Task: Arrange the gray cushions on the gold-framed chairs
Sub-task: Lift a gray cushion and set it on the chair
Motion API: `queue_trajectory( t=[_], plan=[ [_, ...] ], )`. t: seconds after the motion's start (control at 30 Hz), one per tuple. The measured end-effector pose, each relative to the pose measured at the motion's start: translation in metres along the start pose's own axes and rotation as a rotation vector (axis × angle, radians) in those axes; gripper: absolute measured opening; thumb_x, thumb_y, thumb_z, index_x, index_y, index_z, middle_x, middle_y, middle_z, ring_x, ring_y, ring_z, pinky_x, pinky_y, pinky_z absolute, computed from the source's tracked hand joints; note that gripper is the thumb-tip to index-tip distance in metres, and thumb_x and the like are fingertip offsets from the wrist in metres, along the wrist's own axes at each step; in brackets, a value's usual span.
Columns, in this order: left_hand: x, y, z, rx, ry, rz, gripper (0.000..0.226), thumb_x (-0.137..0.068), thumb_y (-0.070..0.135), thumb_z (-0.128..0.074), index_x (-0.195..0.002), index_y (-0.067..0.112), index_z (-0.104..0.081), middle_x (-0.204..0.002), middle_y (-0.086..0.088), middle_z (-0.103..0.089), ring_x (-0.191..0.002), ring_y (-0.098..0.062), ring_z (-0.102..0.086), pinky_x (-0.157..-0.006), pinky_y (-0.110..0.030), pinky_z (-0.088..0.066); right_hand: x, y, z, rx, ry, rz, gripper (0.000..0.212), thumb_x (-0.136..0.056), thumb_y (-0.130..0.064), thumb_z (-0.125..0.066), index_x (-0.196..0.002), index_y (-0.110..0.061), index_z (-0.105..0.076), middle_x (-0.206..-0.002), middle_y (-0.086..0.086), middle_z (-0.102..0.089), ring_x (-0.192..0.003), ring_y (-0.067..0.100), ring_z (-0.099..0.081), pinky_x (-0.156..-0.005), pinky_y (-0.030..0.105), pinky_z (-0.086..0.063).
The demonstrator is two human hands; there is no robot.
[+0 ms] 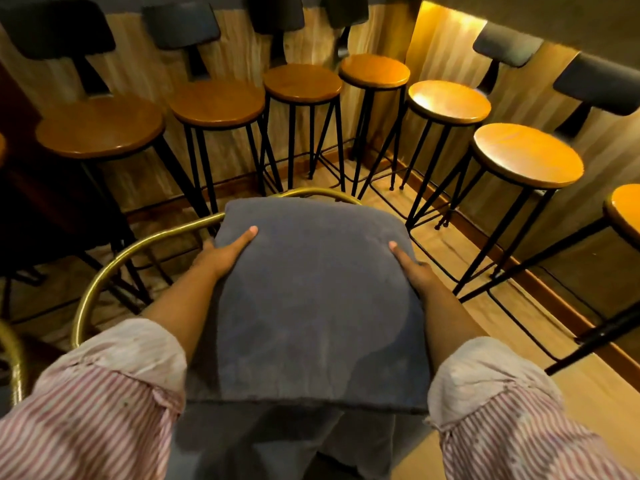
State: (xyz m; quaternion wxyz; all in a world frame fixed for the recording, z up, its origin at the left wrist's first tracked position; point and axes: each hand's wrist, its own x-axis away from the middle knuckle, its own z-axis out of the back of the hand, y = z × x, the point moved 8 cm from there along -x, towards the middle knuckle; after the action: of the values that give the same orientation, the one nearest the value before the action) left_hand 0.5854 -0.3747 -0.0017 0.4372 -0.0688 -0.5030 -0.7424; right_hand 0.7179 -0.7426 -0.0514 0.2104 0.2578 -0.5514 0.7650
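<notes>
Gray fabric cushion (311, 299): square, soft, largest item in view; held level between both hands above a gold-framed chair (114, 261), whose curved brass tube shows past the cushion's far and left edges. Seat itself hidden beneath the cushion; cannot tell whether the cushion already rests on it.

Gold-framed chair: rounded back rail arcs from the left edge round behind the far edge of the cushion. A second gold curve (14, 358) sits at the lower left (probably another chair).

Bar stools (218, 105): round wooden seats on black metal legs, ranged along the paneled counter wall beyond the chair; not part of the job.

Left hand (225, 251): closed onto the cushion's left edge, thumb flat on top, fingers tucked under and unseen.

Right hand (412, 268): gripping the right edge likewise, thumb on top.

Risk, as judged: released off-centre, the cushion could overhang the front edge and slide off; pushed too far back, it could ride up on the rear rail and sit tilted.
</notes>
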Motion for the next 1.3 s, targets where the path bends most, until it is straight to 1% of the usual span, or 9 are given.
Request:
queue_trajectory(
  t=[0.17,0.3,0.43,0.53,0.7,0.8,0.97,1.2,1.3],
  plan=[
    [-0.007,-0.017,-0.008,0.106,-0.052,0.023,0.125,-0.058,0.078,-0.062,-0.153,0.029,0.003,-0.162,-0.01,-0.015,-0.143,-0.042,-0.025,-0.114,-0.06,-0.024,-0.016,0.029,0.013,-0.046,-0.079,-0.034,0.132,-0.033,-0.091,-0.066,-0.144,-0.026,-0.036,-0.145,0.007,-0.048,-0.123,0.035,-0.053,-0.097,0.05,-0.047],
    [0.018,-0.006,-0.003,0.24,-0.061,-0.036,0.114,-0.062,0.068,-0.069,-0.152,0.023,-0.014,-0.155,-0.012,-0.031,-0.135,-0.04,-0.04,-0.109,-0.054,-0.036,0.018,0.01,0.011,-0.117,-0.105,0.073,0.11,-0.042,-0.084,-0.068,-0.134,-0.024,-0.052,-0.128,0.007,-0.063,-0.107,0.03,-0.063,-0.077,0.041,-0.053],
    [0.059,0.012,0.021,0.305,-0.01,-0.113,0.103,-0.064,0.066,-0.07,-0.148,0.022,-0.029,-0.147,-0.008,-0.043,-0.129,-0.035,-0.047,-0.096,-0.044,-0.042,0.064,-0.027,0.023,-0.177,-0.062,0.201,0.102,-0.046,-0.074,-0.075,-0.131,-0.022,-0.054,-0.124,0.006,-0.064,-0.105,0.03,-0.063,-0.09,0.044,-0.051],
    [0.1,0.018,0.049,0.367,0.033,-0.178,0.117,-0.049,0.073,-0.074,-0.147,0.027,-0.031,-0.148,-0.005,-0.043,-0.128,-0.034,-0.048,-0.102,-0.051,-0.043,0.108,-0.05,0.032,-0.191,-0.032,0.308,0.084,-0.064,-0.06,-0.076,-0.133,-0.019,-0.052,-0.119,0.002,-0.061,-0.101,0.028,-0.059,-0.084,0.04,-0.047],
    [0.187,0.0,0.103,0.481,0.169,-0.266,0.115,-0.046,0.07,-0.077,-0.144,0.027,-0.037,-0.143,-0.005,-0.049,-0.123,-0.032,-0.053,-0.101,-0.053,-0.045,0.189,-0.069,0.037,-0.197,-0.061,0.477,0.084,-0.068,-0.057,-0.074,-0.139,-0.023,-0.045,-0.137,0.005,-0.055,-0.118,0.03,-0.055,-0.091,0.041,-0.046],
    [0.247,-0.031,0.138,0.542,0.267,-0.3,0.103,-0.052,0.064,-0.079,-0.141,0.027,-0.042,-0.138,-0.004,-0.054,-0.118,-0.031,-0.057,-0.098,-0.05,-0.049,0.236,-0.069,0.025,-0.201,-0.128,0.55,0.078,-0.072,-0.052,-0.073,-0.138,-0.019,-0.047,-0.136,0.007,-0.055,-0.11,0.026,-0.056,-0.085,0.037,-0.042],
    [0.333,-0.103,0.201,0.555,0.423,-0.301,0.103,-0.053,0.067,-0.076,-0.142,0.029,-0.04,-0.14,-0.005,-0.052,-0.119,-0.032,-0.055,-0.099,-0.053,-0.047,0.306,-0.051,-0.029,-0.156,-0.291,0.603,0.087,-0.063,-0.058,-0.077,-0.136,-0.019,-0.051,-0.136,0.006,-0.057,-0.119,0.029,-0.057,-0.095,0.039,-0.046],
    [0.419,-0.215,0.28,0.588,0.605,-0.221,0.101,-0.063,0.063,-0.073,-0.147,0.025,-0.032,-0.147,-0.009,-0.044,-0.127,-0.034,-0.049,-0.103,-0.051,-0.044,0.391,-0.014,-0.13,-0.086,-0.517,0.622,0.078,-0.07,-0.051,-0.076,-0.135,-0.016,-0.051,-0.123,0.0,-0.06,-0.11,0.026,-0.058,-0.09,0.038,-0.047],
    [0.442,-0.259,0.312,0.612,0.654,-0.187,0.099,-0.064,0.062,-0.073,-0.147,0.023,-0.034,-0.147,-0.01,-0.044,-0.127,-0.035,-0.049,-0.1,-0.05,-0.044,0.421,0.003,-0.176,-0.056,-0.594,0.587,0.082,-0.068,-0.052,-0.077,-0.136,-0.015,-0.051,-0.129,0.006,-0.061,-0.112,0.029,-0.06,-0.085,0.039,-0.048]
  ],
)
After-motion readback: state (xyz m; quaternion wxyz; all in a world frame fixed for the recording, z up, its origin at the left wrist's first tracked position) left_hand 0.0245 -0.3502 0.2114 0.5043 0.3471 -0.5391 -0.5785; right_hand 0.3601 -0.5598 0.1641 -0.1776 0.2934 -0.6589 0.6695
